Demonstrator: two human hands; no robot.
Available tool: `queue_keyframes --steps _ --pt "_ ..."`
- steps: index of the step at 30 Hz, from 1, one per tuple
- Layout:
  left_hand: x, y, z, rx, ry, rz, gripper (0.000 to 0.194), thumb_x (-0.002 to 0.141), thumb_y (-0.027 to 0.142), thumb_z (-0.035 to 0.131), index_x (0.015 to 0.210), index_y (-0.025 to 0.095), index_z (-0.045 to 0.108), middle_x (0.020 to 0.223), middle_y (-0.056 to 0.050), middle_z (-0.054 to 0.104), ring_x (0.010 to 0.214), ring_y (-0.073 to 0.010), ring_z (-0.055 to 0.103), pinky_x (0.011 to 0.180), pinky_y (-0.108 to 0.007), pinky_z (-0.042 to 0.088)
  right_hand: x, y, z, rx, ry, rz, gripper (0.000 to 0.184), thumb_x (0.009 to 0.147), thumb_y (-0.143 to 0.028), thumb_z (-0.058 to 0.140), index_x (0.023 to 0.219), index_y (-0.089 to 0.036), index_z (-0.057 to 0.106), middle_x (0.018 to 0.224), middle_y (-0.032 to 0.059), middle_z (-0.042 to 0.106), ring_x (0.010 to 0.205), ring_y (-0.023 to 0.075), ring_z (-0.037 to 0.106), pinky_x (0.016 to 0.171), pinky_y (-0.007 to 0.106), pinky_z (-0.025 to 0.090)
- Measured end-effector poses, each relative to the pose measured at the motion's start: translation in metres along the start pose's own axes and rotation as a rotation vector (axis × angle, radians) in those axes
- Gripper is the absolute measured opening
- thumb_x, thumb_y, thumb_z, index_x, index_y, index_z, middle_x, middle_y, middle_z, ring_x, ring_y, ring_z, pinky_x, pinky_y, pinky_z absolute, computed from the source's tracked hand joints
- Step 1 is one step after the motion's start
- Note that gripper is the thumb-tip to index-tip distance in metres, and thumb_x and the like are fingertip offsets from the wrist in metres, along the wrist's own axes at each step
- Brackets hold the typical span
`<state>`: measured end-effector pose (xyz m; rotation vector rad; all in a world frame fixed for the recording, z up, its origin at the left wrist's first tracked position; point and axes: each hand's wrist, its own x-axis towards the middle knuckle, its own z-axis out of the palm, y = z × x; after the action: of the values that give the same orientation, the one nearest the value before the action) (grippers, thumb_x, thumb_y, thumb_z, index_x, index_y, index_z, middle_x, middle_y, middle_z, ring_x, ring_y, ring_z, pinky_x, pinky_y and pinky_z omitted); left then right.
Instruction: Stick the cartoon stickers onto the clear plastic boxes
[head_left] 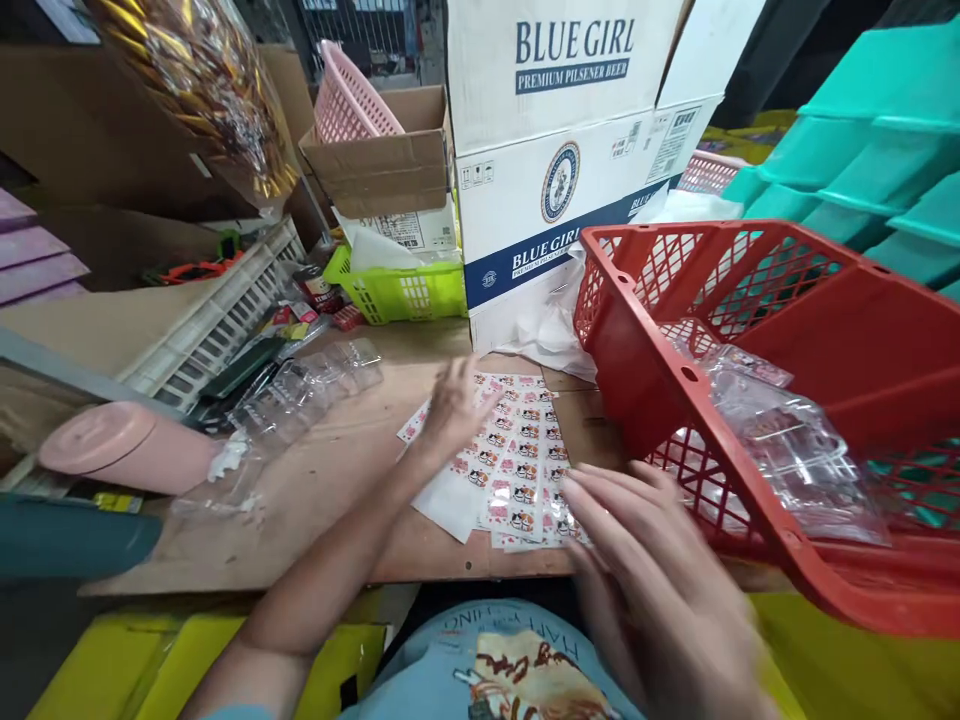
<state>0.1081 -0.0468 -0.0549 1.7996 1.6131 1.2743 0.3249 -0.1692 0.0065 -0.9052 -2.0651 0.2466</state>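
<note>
Several sticker sheets (pixel 523 470) printed with cartoon cats and pink figures lie overlapping on the wooden table, with a blank white corner at the front left. My left hand (pixel 452 408) is over the upper left part of the sheets, its fingers apart and somewhat blurred. Whether its fingertips touch the paper is hard to tell. Smeared by motion, my right hand (pixel 660 580) is nearer to me, at the sheets' right edge. Its fingers are stretched out and the thumb stands apart below them; I see nothing held in it.
A red plastic basket (pixel 660 340) at the right holds clear plastic packaging (pixel 787 440). Clear plastic trays (pixel 307 380) and a pink tumbler (pixel 135 447) lie at the left. Behind stand a white beer carton (pixel 525 120) and a lime green basket (pixel 405 290).
</note>
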Motion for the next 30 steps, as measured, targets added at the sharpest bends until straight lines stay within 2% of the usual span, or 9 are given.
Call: queue_keyframes --steps 2,4,6,9,12,16,19,22,30 --pt "-0.003 -0.053 -0.018 0.124 -0.019 -0.253 0.05 0.063 0.022 0.083 0.11 0.015 0.065 0.121 -0.014 0.06 0.127 -0.0363 0.046 0.112 -0.054 0.026 0.018 0.019 0.045 -0.008 -0.11 0.046 0.041 0.091 -0.016 0.056 0.132 -0.017 0.056 0.119 0.0153 0.064 0.11 0.0292 0.06 0.097 0.049 0.048" --pt "-0.01 -0.085 -0.025 0.119 -0.033 -0.319 0.028 0.065 0.021 0.08 0.09 0.015 0.067 0.107 -0.012 0.064 0.118 -0.035 0.052 0.107 -0.052 0.032 0.042 0.047 0.092 -0.018 -0.173 0.135 0.036 0.095 -0.024 0.052 0.127 -0.011 0.059 0.123 0.0203 0.062 0.114 0.0309 0.057 0.097 0.049 0.048" --pt "-0.018 -0.095 -0.024 0.053 -0.047 -0.316 0.014 0.07 0.024 0.076 0.075 0.016 0.065 0.094 -0.009 0.065 0.107 -0.0308 0.057 0.101 -0.046 0.039 0.066 0.073 0.132 0.0 -0.266 0.272 0.04 0.091 -0.028 0.06 0.127 -0.01 0.059 0.127 0.0219 0.061 0.119 0.0335 0.054 0.099 0.051 0.044" --pt "-0.026 -0.088 -0.026 -0.116 -0.081 -0.316 0.021 0.07 0.033 0.076 0.08 0.016 0.068 0.087 -0.005 0.068 0.092 -0.024 0.062 0.087 -0.035 0.047 0.092 0.095 0.165 0.059 -0.335 0.297 0.02 0.086 -0.025 0.066 0.103 -0.015 0.069 0.096 0.0106 0.073 0.091 0.024 0.066 0.081 0.035 0.05" --pt "-0.03 -0.081 -0.036 -0.326 -0.131 -0.359 0.036 0.069 0.045 0.077 0.088 0.014 0.071 0.085 -0.004 0.071 0.077 -0.0188 0.064 0.073 -0.029 0.049 0.097 0.102 0.169 0.094 -0.346 0.281 0.014 0.088 -0.02 0.061 0.077 -0.016 0.068 0.068 0.0015 0.068 0.063 0.0145 0.06 0.062 0.024 0.045" --pt "-0.033 -0.075 -0.043 -0.526 -0.165 -0.434 0.039 0.071 0.049 0.077 0.087 0.013 0.072 0.084 -0.005 0.073 0.07 -0.0149 0.063 0.069 -0.027 0.049 0.086 0.096 0.157 0.038 -0.233 0.263 0.015 0.091 -0.022 0.057 0.088 -0.016 0.07 0.089 0.0092 0.067 0.084 0.0217 0.057 0.078 0.034 0.043" --pt "-0.035 -0.065 -0.039 -0.639 -0.193 -0.454 0.036 0.073 0.045 0.077 0.09 0.013 0.074 0.086 -0.006 0.073 0.072 -0.0145 0.063 0.069 -0.025 0.049 0.078 0.087 0.155 0.025 -0.153 0.142 0.018 0.092 -0.028 0.058 0.096 -0.017 0.071 0.101 0.013 0.064 0.097 0.0266 0.052 0.088 0.041 0.04" --pt "-0.035 -0.057 -0.033 -0.702 -0.178 -0.414 0.031 0.072 0.039 0.079 0.087 0.013 0.076 0.088 -0.006 0.074 0.078 -0.0153 0.064 0.074 -0.025 0.048 0.074 0.085 0.161 0.12 -0.094 0.074 0.019 0.092 -0.028 0.059 0.084 -0.018 0.073 0.087 0.0104 0.065 0.086 0.0242 0.054 0.08 0.037 0.043" --pt "-0.041 -0.058 -0.022 -0.707 -0.079 -0.393 0.025 0.068 0.033 0.082 0.086 0.016 0.078 0.09 -0.005 0.073 0.08 -0.0145 0.062 0.076 -0.026 0.049 0.075 0.108 0.164 0.243 0.031 0.203 0.023 0.09 -0.023 0.057 0.073 -0.015 0.071 0.068 0.0051 0.063 0.063 0.0166 0.057 0.061 0.029 0.045"
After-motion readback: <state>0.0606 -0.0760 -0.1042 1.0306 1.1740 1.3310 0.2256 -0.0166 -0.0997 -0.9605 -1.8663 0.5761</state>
